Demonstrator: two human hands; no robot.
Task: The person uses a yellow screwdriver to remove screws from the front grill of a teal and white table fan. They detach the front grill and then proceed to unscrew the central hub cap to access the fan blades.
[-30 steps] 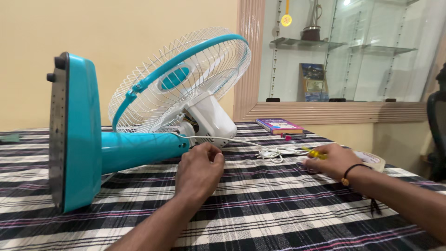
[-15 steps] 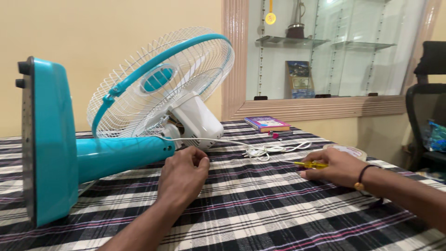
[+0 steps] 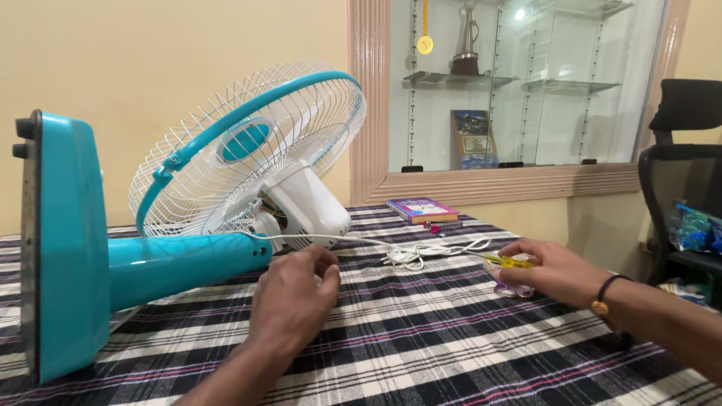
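Observation:
A teal and white table fan lies on its side on the checked tablecloth [image 3: 421, 346]. Its teal base [image 3: 68, 240] is at the left, its teal stem [image 3: 180, 263] runs right to the white motor housing [image 3: 308, 199], and the wire cage [image 3: 248, 143] is behind that. My left hand [image 3: 293, 293] rests on the cloth just right of the stem's end, fingers curled in, with nothing visible in them. My right hand [image 3: 553, 272] holds a yellow-handled screwdriver [image 3: 510, 261] low over the cloth. A small clear object [image 3: 515, 290] lies under its fingers.
The fan's white cord [image 3: 410, 253] lies bunched between my hands. A purple book [image 3: 421, 209] sits at the table's far edge below a glass cabinet [image 3: 519, 83]. A black chair [image 3: 681, 158] stands at the right with blue packets [image 3: 696, 225] on it.
My view has shifted right, so the fan sits further left in frame. My right hand has lifted slightly with the screwdriver. My left hand stays by the stem's end.

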